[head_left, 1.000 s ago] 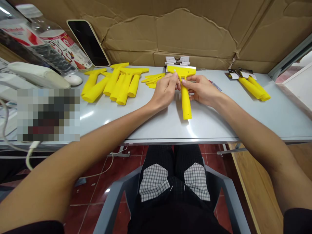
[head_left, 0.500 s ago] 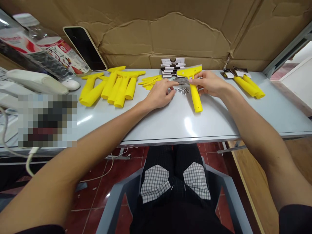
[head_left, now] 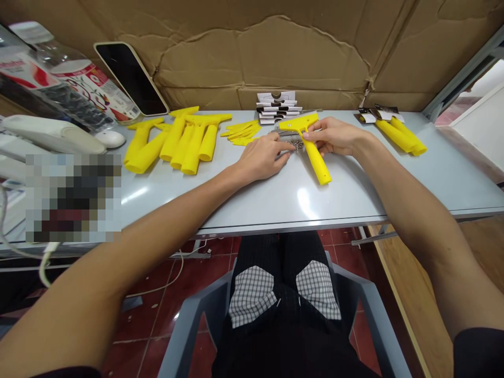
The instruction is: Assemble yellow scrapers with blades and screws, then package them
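Head view: across the lap, the person is sitting in a grey chair [head_left: 384,320] close to the table [head_left: 255,207], presumably so that both forearms are reaching the work easily. The left hand [head_left: 263,157] is resting low over the tabletop, thumb and forefinger standing apart, fingertips touching the edge of a small metal heap [head_left: 297,144] that is looking like screws; the low posture is probably suiting such tiny pieces. The right hand [head_left: 333,136] is clamping the yellow T-shaped scraper [head_left: 315,155] at its neck, between thumb and fingers. The scraper is lying tilted, head toward the far left and hollow-looking handle toward the lap, likely leaving the head exposed beside the heap; whether its end is touching the table, I cannot tell.

Farther left, yellow scraper handles [head_left: 193,147] are lying bunched, and flat yellow strips [head_left: 242,130] are fanning out near the left hand, apparently for easy picking. At far right, two carded yellow scrapers [head_left: 400,135] are lying apart, perhaps being separated from the loose parts. Behind, folded white cards [head_left: 277,109] are stacking up before a cardboard sheet [head_left: 299,58], and a smartphone [head_left: 132,79] is leaning against it.
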Motion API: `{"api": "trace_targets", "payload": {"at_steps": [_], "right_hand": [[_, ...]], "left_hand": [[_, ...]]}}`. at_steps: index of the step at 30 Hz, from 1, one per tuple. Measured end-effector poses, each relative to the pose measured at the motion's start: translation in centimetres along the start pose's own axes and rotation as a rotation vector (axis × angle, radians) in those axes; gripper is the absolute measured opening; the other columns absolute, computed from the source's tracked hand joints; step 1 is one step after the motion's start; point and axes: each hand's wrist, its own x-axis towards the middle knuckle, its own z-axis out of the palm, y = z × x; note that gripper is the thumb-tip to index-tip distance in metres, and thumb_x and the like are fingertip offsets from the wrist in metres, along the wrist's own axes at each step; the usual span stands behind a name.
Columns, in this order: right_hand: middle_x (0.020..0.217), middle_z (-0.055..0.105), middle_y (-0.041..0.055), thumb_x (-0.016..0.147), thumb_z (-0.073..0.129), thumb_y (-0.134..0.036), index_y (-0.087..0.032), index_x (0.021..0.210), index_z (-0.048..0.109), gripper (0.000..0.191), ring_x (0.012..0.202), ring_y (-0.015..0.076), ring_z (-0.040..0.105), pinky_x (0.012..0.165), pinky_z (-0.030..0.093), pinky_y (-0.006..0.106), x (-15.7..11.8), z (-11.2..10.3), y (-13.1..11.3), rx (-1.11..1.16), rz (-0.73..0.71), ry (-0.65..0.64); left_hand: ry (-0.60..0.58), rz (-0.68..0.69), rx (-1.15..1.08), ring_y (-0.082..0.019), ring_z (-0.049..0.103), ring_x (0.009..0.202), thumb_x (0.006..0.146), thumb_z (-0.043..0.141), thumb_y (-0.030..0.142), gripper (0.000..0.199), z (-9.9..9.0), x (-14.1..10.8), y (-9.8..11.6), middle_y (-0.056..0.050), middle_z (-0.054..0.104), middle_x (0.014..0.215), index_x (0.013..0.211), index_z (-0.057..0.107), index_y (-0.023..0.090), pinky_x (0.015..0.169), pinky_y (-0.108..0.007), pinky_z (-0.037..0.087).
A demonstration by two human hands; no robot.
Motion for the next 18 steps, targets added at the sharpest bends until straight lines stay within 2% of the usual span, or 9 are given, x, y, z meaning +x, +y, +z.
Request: {"api": "trace_targets", "payload": {"at_steps": [3, 6, 13, 18], "right_hand": [[0.075, 0.069, 0.0037, 0.087, 0.101, -0.03, -0.019, 0.081, 0.071, 0.032, 0.058, 0.0122, 0.061, 0.044, 0.057, 0.02, 0.1, 0.1, 0.0, -0.001, -0.01, 0.02], [0.074, 0.068, 0.0037, 0.083, 0.104, -0.03, -0.02, 0.079, 0.07, 0.036, 0.057, 0.013, 0.062, 0.043, 0.057, 0.022, 0.0, 0.3, 0.0, -0.016, -0.01, 0.038], [0.075, 0.069, 0.0021, 0.075, 0.108, -0.039, -0.022, 0.081, 0.07, 0.041, 0.062, 0.015, 0.062, 0.043, 0.055, 0.023, -0.8, 0.6, -0.5, -0.067, -0.083, -0.058], [0.075, 0.07, 0.0021, 0.075, 0.107, -0.039, -0.022, 0.082, 0.072, 0.04, 0.062, 0.0145, 0.062, 0.044, 0.054, 0.022, -1.0, 0.4, -0.6, -0.077, -0.063, -0.074]], "left_hand": [[0.059, 0.017, -0.075, -0.032, 0.072, 0.095, 0.1, 0.065, 0.032, 0.028, 0.2, 0.2, -0.5, -0.011, 0.074, 0.105, 0.114, 0.089, 0.027, 0.09, -0.049, 0.056], [0.075, 0.031, -0.149, -0.031, 0.071, 0.092, 0.096, 0.068, 0.028, 0.018, 0.4, 0.4, -1.1, -0.009, 0.075, 0.097, 0.097, 0.086, 0.025, 0.089, -0.047, 0.055], [0.032, 0.018, -0.169, -0.03, 0.071, 0.091, 0.091, 0.068, 0.025, 0.012, 0.1, 0.7, -1.6, -0.009, 0.077, 0.094, 0.089, 0.08, 0.024, 0.088, -0.045, 0.054], [-0.032, 0.04, -0.154, -0.03, 0.072, 0.092, 0.091, 0.068, 0.024, 0.007, -0.3, 0.6, -1.8, -0.008, 0.076, 0.092, 0.086, 0.072, 0.024, 0.084, -0.042, 0.053]]}}
